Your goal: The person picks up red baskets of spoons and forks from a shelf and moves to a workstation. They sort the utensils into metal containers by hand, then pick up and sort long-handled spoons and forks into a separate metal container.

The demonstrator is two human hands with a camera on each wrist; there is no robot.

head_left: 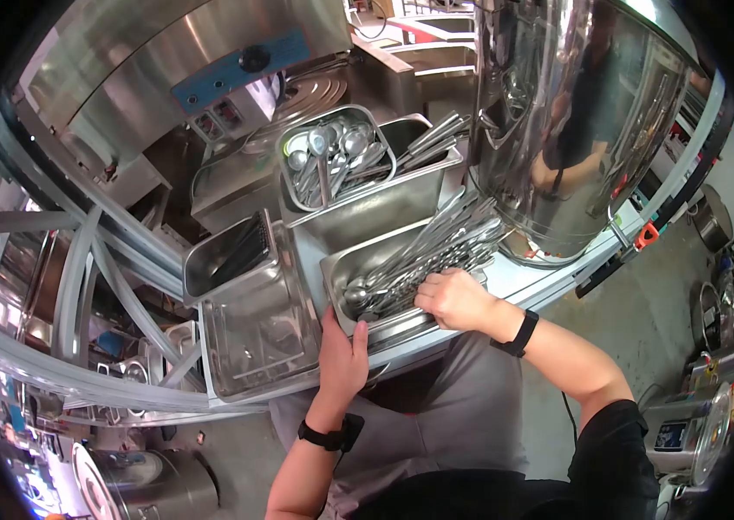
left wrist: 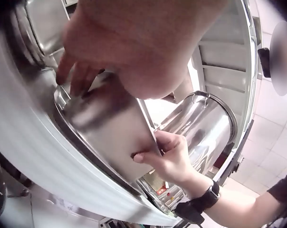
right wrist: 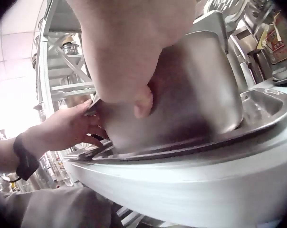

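In the head view, I have a deep metal pan [head_left: 384, 251] at the front of the counter. Its long axis runs left to right, the right end angled up and away from the person. Cutlery [head_left: 462, 243] lies roughly along that axis: some spoon bowls sit near the left end, and long handles slant toward the far right, past the rim. The left hand [head_left: 345, 360] is at the near left corner, thumb and fingers apart and fairly straight. The right hand [head_left: 458, 299] is closed at the near long rim, right of the middle. Behind the pan I see a second pan [head_left: 358, 217] with a container of spoons [head_left: 338, 156] on it.

In the left wrist view, the long wall slopes down to the right. The right hand pinches its rim, thumb on the outside; the left hand's fingers reach the other end.

In the right wrist view, the long wall runs across the picture, with a shallow tray [right wrist: 276, 107] showing beyond its right end. The left hand touches the left end, fingers spread.
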